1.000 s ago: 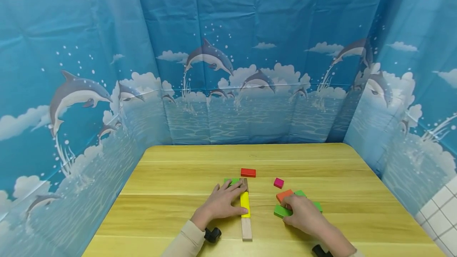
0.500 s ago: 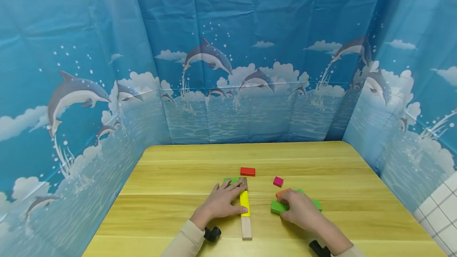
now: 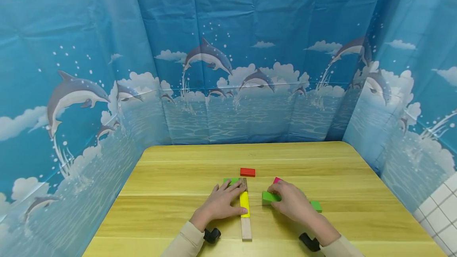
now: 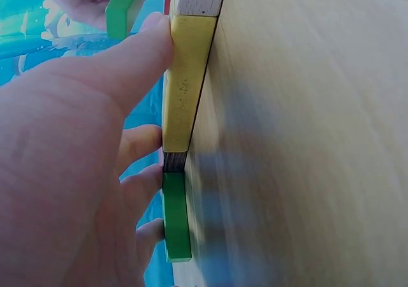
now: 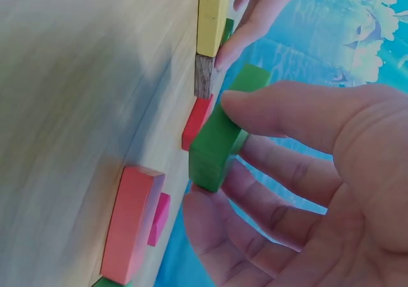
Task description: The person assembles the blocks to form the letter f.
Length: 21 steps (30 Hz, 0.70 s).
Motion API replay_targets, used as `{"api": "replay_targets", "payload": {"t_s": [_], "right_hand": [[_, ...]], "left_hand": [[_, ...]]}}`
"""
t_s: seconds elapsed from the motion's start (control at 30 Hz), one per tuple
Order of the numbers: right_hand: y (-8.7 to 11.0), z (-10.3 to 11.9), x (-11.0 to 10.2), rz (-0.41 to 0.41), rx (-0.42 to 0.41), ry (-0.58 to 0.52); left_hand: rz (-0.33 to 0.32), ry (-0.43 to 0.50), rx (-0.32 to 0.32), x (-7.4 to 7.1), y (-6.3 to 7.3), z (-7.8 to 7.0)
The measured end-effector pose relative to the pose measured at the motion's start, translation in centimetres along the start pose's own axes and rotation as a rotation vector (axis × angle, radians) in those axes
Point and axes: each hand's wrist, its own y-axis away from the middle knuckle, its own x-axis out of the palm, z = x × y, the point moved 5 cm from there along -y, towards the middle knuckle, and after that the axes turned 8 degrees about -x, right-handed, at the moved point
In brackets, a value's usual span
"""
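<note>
- I can see the right hand pinching a green block with thumb and fingers, up off the table, on its side facing the left hand.
- The left hand is spread wide, its thumb touching a yellow block.
- Its fingers lie by a brown block and a second green block.
- An orange block and a pink block lie near the right hand.
- A red block sits past both hands.

bright, even head view; soft bluish shadows (the wrist views look hazier) across the tabletop
</note>
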Motion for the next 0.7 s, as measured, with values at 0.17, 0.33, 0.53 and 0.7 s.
{"api": "replay_targets", "payload": {"t_s": [0.17,0.33,0.53,0.7], "right_hand": [[-0.7,0.0,0.0,-0.039,-0.009,-0.002],[-1.5,0.1,0.2,-0.062,-0.021,-0.012],[-2.2,0.5,0.5,-0.085,-0.044,-0.007],[-2.9,0.2,1.0,-0.097,-0.048,-0.007]], "left_hand": [[0.007,0.004,-0.007,0.2,-0.2,0.2],[0.01,0.008,-0.009,0.2,-0.2,0.2],[0.012,0.002,-0.008,0.2,-0.2,0.2],[0.01,0.003,-0.004,0.1,-0.1,0.2]]}}
